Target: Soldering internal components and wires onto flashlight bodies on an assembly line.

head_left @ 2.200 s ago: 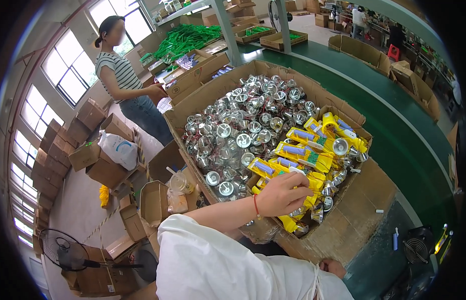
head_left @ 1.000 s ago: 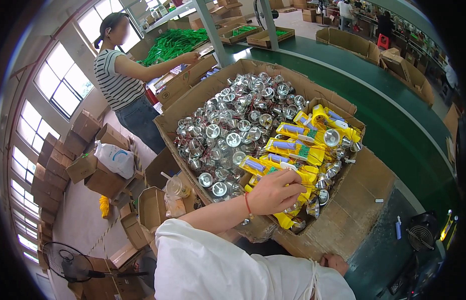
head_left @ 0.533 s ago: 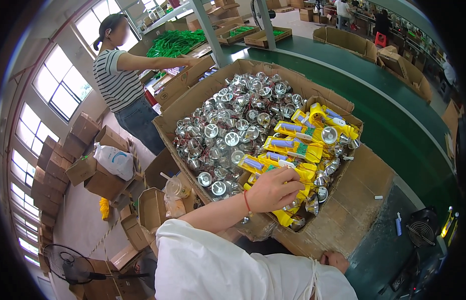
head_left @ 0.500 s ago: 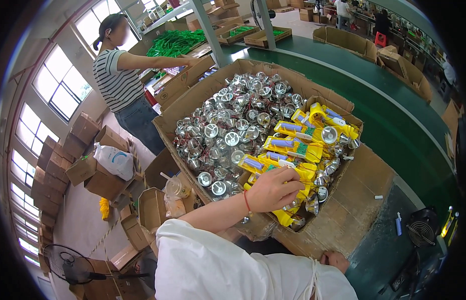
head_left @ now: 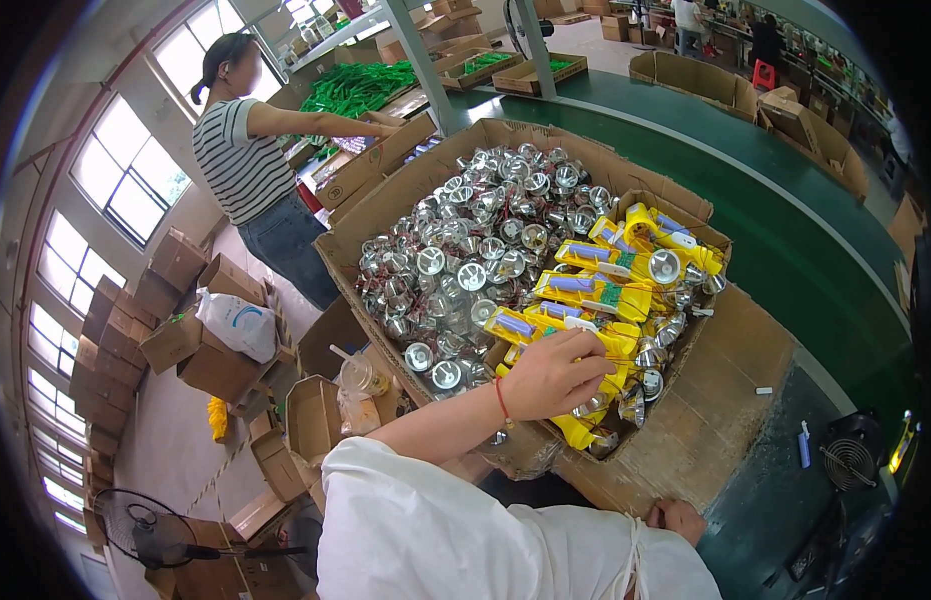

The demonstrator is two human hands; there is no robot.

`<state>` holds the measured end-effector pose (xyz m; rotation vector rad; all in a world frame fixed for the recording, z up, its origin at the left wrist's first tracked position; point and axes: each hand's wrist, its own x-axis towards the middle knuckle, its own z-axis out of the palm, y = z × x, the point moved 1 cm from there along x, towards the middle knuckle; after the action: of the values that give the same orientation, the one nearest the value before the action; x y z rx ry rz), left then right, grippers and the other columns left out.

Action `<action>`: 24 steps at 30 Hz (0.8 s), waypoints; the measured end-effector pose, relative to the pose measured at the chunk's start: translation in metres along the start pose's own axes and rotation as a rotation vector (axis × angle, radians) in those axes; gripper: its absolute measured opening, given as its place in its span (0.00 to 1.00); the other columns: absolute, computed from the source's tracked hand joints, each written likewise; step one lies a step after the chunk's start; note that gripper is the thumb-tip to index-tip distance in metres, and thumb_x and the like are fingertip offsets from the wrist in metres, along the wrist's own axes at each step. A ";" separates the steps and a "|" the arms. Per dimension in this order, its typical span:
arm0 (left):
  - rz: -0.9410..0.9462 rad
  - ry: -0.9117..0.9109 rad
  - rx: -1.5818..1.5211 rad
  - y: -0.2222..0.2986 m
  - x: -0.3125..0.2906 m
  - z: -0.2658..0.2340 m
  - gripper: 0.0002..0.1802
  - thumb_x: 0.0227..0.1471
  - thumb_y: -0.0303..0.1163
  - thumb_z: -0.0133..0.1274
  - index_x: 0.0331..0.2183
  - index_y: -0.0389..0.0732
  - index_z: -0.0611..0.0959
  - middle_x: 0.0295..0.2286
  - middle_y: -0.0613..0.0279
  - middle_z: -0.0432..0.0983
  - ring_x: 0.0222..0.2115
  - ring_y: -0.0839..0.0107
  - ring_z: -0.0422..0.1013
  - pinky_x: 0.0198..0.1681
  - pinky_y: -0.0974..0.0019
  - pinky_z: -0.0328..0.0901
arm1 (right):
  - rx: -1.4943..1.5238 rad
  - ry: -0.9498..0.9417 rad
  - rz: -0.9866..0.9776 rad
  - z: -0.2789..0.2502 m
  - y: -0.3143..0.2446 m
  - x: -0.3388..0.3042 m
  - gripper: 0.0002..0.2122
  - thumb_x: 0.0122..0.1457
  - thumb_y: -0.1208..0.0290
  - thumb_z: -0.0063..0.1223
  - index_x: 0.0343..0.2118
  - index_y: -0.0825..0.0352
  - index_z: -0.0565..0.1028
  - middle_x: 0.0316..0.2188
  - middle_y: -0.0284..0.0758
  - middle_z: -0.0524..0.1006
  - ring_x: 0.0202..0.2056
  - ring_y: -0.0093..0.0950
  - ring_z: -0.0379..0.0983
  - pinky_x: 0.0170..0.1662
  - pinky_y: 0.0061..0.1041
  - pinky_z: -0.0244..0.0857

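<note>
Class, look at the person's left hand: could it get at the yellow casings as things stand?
Probably yes: the left hand is right over the near end of the yellow casings, the cardboard box is open on top, and nothing visible blocks the way.

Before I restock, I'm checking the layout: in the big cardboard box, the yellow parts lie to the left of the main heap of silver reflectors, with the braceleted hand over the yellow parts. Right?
Not quite: the head view shows the yellow parts right of the silver reflectors. The rest holds.
</note>
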<state>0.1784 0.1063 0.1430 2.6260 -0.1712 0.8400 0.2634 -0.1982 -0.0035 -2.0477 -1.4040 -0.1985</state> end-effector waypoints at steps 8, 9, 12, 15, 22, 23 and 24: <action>-0.100 0.081 0.008 -0.009 -0.003 -0.011 0.09 0.38 0.22 0.53 0.28 0.41 0.78 0.28 0.60 0.68 0.27 0.65 0.68 0.28 0.68 0.64 | 0.028 -0.034 -0.014 -0.005 -0.001 0.002 0.07 0.36 0.79 0.55 0.22 0.65 0.71 0.14 0.37 0.68 0.16 0.34 0.66 0.17 0.29 0.60; -0.160 0.101 -0.043 -0.012 -0.003 -0.016 0.09 0.39 0.23 0.53 0.29 0.40 0.77 0.28 0.59 0.69 0.28 0.63 0.68 0.30 0.67 0.64 | 0.030 -0.038 -0.017 -0.005 -0.002 0.003 0.07 0.36 0.79 0.55 0.22 0.65 0.71 0.14 0.37 0.68 0.16 0.34 0.66 0.17 0.29 0.60; -0.354 0.143 -0.159 -0.016 -0.007 -0.035 0.09 0.40 0.24 0.52 0.30 0.38 0.77 0.30 0.57 0.69 0.32 0.62 0.68 0.34 0.67 0.64 | 0.043 -0.054 0.001 -0.007 0.000 0.002 0.06 0.39 0.79 0.55 0.23 0.65 0.72 0.14 0.37 0.68 0.16 0.33 0.67 0.17 0.28 0.60; -0.379 0.155 -0.008 -0.013 -0.015 -0.060 0.09 0.40 0.24 0.53 0.31 0.38 0.77 0.31 0.57 0.70 0.31 0.62 0.69 0.34 0.67 0.64 | 0.089 -0.090 0.006 -0.008 0.002 0.002 0.06 0.41 0.78 0.56 0.24 0.67 0.72 0.15 0.37 0.69 0.15 0.28 0.67 0.17 0.24 0.60; -0.490 -0.004 -0.039 -0.026 -0.043 -0.073 0.12 0.40 0.26 0.52 0.33 0.41 0.77 0.32 0.57 0.71 0.33 0.63 0.69 0.35 0.67 0.65 | 0.734 -0.089 0.598 -0.032 0.009 0.024 0.01 0.50 0.79 0.50 0.25 0.69 0.72 0.17 0.29 0.72 0.19 0.14 0.66 0.22 0.14 0.60; -0.497 0.003 -0.045 -0.025 -0.043 -0.073 0.12 0.41 0.27 0.52 0.33 0.40 0.77 0.32 0.58 0.71 0.33 0.66 0.69 0.35 0.69 0.64 | 0.727 -0.071 0.623 -0.034 0.013 0.026 0.01 0.50 0.79 0.50 0.25 0.70 0.72 0.17 0.29 0.72 0.20 0.14 0.66 0.23 0.14 0.60; -0.543 0.005 -0.081 -0.030 -0.049 -0.075 0.13 0.41 0.27 0.53 0.34 0.39 0.78 0.32 0.59 0.72 0.33 0.69 0.69 0.33 0.71 0.64 | 0.736 -0.069 0.626 -0.038 0.011 0.036 0.01 0.50 0.79 0.50 0.25 0.70 0.72 0.17 0.29 0.72 0.20 0.14 0.66 0.24 0.13 0.59</action>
<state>0.1052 0.1630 0.1621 2.4081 0.4790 0.6288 0.2966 -0.1940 0.0380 -1.7402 -0.6488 0.5748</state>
